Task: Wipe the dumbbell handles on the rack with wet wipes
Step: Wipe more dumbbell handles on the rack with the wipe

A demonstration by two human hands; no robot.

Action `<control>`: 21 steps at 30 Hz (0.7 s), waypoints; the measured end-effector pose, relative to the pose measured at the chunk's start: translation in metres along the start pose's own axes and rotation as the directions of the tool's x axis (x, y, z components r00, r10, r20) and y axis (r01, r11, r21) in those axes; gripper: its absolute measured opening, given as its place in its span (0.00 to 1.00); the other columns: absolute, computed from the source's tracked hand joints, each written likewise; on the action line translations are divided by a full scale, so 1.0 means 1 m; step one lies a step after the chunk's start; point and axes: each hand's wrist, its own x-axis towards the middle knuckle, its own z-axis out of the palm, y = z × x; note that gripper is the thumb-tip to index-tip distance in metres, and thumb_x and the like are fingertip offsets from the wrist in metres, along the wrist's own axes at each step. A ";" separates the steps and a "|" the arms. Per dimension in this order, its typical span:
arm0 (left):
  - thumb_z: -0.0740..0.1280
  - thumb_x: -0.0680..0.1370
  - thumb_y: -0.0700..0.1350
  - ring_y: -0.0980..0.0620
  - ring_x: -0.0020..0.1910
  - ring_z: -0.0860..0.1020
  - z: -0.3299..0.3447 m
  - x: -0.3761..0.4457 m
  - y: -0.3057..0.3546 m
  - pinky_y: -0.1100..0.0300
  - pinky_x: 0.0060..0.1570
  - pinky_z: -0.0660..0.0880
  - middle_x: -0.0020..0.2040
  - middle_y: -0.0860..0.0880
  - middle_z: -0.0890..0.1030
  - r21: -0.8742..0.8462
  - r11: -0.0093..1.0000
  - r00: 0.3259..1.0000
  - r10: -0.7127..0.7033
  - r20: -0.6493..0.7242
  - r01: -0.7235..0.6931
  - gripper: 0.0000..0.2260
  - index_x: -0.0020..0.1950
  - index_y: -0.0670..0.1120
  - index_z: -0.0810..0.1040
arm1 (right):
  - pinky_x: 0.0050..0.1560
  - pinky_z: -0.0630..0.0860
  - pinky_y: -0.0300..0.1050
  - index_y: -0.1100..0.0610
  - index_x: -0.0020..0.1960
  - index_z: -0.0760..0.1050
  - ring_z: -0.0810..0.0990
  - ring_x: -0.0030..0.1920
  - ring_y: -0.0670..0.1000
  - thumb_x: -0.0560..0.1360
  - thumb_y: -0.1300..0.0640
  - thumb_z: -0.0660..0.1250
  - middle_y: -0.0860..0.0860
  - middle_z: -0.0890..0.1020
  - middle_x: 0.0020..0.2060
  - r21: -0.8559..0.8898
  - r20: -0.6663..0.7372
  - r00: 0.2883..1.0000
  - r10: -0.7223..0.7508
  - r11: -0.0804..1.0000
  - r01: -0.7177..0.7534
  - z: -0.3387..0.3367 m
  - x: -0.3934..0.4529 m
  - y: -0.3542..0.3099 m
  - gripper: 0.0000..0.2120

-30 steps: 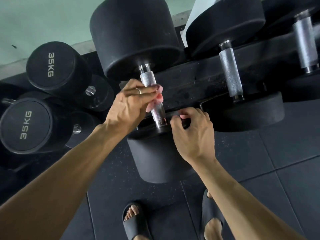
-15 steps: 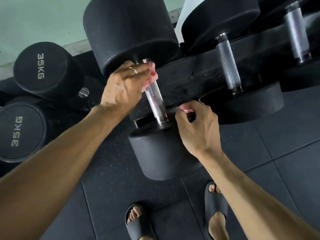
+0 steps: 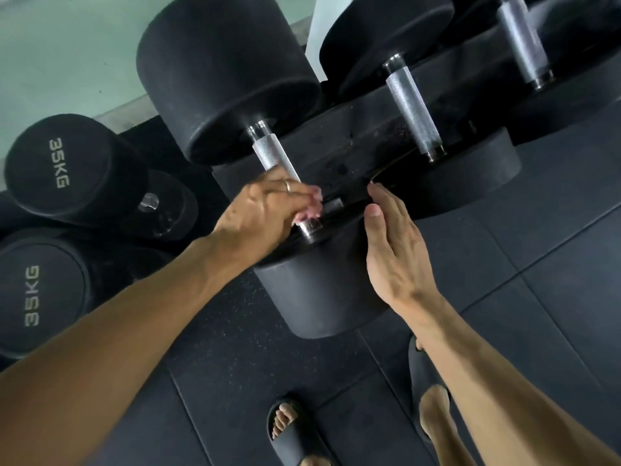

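Note:
A big black dumbbell lies on the rack (image 3: 353, 153) with its knurled steel handle (image 3: 268, 153) pointing toward me. My left hand (image 3: 268, 210) grips the lower end of that handle with a pink wet wipe (image 3: 311, 210) wrapped under its fingers. Only a short bit of bare handle shows below the hand, above the near weight head (image 3: 319, 284). My right hand (image 3: 389, 243) lies flat with straight fingers against the right side of that near head, holding nothing.
A second dumbbell handle (image 3: 411, 105) and a third handle (image 3: 522, 38) sit on the rack to the right. Two 35KG dumbbells (image 3: 57, 163) lie on the lower left. Black rubber floor tiles (image 3: 504, 257) and my sandalled feet (image 3: 295, 435) are below.
My left hand slid the wipe down the handle from the far head to the near end. My right hand let go of the rack edge and opened flat against the near head.

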 end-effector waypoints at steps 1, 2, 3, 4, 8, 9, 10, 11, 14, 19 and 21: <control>0.71 0.75 0.33 0.58 0.55 0.78 0.002 -0.005 0.003 0.59 0.55 0.78 0.56 0.51 0.84 -0.049 0.999 0.996 0.000 0.086 0.004 0.12 0.54 0.45 0.85 | 0.74 0.59 0.40 0.54 0.77 0.64 0.63 0.75 0.46 0.79 0.43 0.46 0.48 0.67 0.75 0.003 -0.006 1.000 0.014 1.000 -0.014 0.000 -0.002 0.001 0.30; 0.71 0.75 0.32 0.56 0.55 0.78 0.000 -0.007 0.005 0.57 0.55 0.79 0.56 0.51 0.84 -0.078 0.997 0.990 0.009 0.144 0.002 0.14 0.56 0.45 0.85 | 0.74 0.59 0.39 0.54 0.77 0.63 0.63 0.75 0.45 0.79 0.43 0.46 0.47 0.67 0.75 0.002 -0.005 1.000 0.027 1.000 -0.027 -0.001 -0.004 0.003 0.30; 0.71 0.75 0.32 0.55 0.55 0.79 -0.003 -0.005 0.003 0.56 0.54 0.80 0.56 0.51 0.84 -0.084 0.996 0.984 0.017 0.178 -0.002 0.14 0.57 0.46 0.85 | 0.73 0.59 0.38 0.53 0.78 0.62 0.63 0.75 0.45 0.79 0.42 0.46 0.46 0.67 0.75 -0.001 -0.002 0.999 0.036 0.999 -0.036 -0.001 -0.006 0.005 0.31; 0.70 0.75 0.33 0.54 0.54 0.79 -0.008 0.000 0.002 0.55 0.52 0.80 0.55 0.52 0.85 -0.064 0.998 0.981 0.021 0.192 -0.008 0.13 0.56 0.46 0.85 | 0.72 0.58 0.37 0.52 0.78 0.62 0.63 0.75 0.45 0.79 0.42 0.46 0.46 0.67 0.75 -0.003 0.000 0.999 0.041 0.999 -0.041 -0.001 -0.007 0.007 0.31; 0.65 0.78 0.38 0.52 0.50 0.81 -0.020 0.020 -0.001 0.49 0.52 0.79 0.50 0.48 0.86 0.020 0.995 0.995 -0.099 0.019 0.099 0.10 0.51 0.43 0.86 | 0.73 0.61 0.41 0.51 0.77 0.63 0.64 0.75 0.44 0.78 0.36 0.45 0.44 0.68 0.75 -0.006 -0.025 0.999 0.025 1.000 -0.025 0.000 -0.006 0.012 0.34; 0.66 0.78 0.37 0.53 0.50 0.80 -0.018 0.018 0.002 0.51 0.53 0.78 0.49 0.48 0.86 0.007 0.993 0.992 -0.122 0.025 0.122 0.09 0.51 0.44 0.86 | 0.73 0.62 0.42 0.51 0.77 0.63 0.64 0.75 0.45 0.77 0.35 0.44 0.45 0.68 0.75 -0.008 -0.027 0.999 0.017 1.000 -0.018 0.001 -0.006 0.013 0.35; 0.68 0.78 0.37 0.55 0.50 0.79 -0.016 0.015 0.006 0.53 0.54 0.78 0.50 0.49 0.86 -0.019 0.994 0.991 -0.106 0.082 0.107 0.09 0.52 0.45 0.86 | 0.73 0.62 0.43 0.51 0.77 0.63 0.65 0.74 0.45 0.76 0.34 0.43 0.45 0.68 0.75 -0.009 -0.027 1.000 0.011 1.000 -0.011 0.001 -0.006 0.013 0.36; 0.70 0.77 0.36 0.55 0.51 0.79 -0.015 0.010 0.012 0.54 0.54 0.79 0.51 0.50 0.85 -0.043 0.996 0.984 -0.069 0.164 0.077 0.09 0.53 0.46 0.86 | 0.72 0.63 0.43 0.51 0.77 0.64 0.65 0.74 0.46 0.76 0.34 0.43 0.46 0.68 0.75 -0.010 -0.027 1.000 0.005 1.000 -0.005 0.000 -0.006 0.013 0.36; 0.66 0.76 0.35 0.51 0.52 0.79 -0.014 0.007 0.017 0.51 0.51 0.80 0.50 0.50 0.85 -0.064 0.998 0.954 0.029 0.299 -0.010 0.10 0.53 0.43 0.86 | 0.70 0.62 0.41 0.51 0.77 0.64 0.66 0.74 0.47 0.76 0.34 0.43 0.46 0.68 0.74 -0.023 -0.019 1.000 0.006 1.000 -0.006 0.000 -0.004 0.014 0.36; 0.58 0.79 0.47 0.49 0.46 0.80 -0.021 0.027 0.016 0.52 0.45 0.81 0.46 0.47 0.85 0.035 0.998 0.985 -0.064 0.161 0.059 0.18 0.49 0.41 0.86 | 0.71 0.60 0.40 0.53 0.78 0.62 0.64 0.74 0.48 0.76 0.35 0.42 0.49 0.67 0.75 -0.027 0.016 1.000 0.006 1.000 -0.006 0.001 -0.002 0.013 0.37; 0.59 0.79 0.48 0.49 0.43 0.83 -0.023 0.039 0.009 0.55 0.47 0.79 0.43 0.47 0.86 0.138 0.982 0.991 -0.131 -0.002 0.130 0.18 0.44 0.41 0.86 | 0.72 0.59 0.41 0.54 0.78 0.62 0.64 0.74 0.49 0.76 0.35 0.42 0.51 0.67 0.75 -0.042 0.032 0.999 -0.003 0.999 0.004 -0.001 -0.001 0.013 0.37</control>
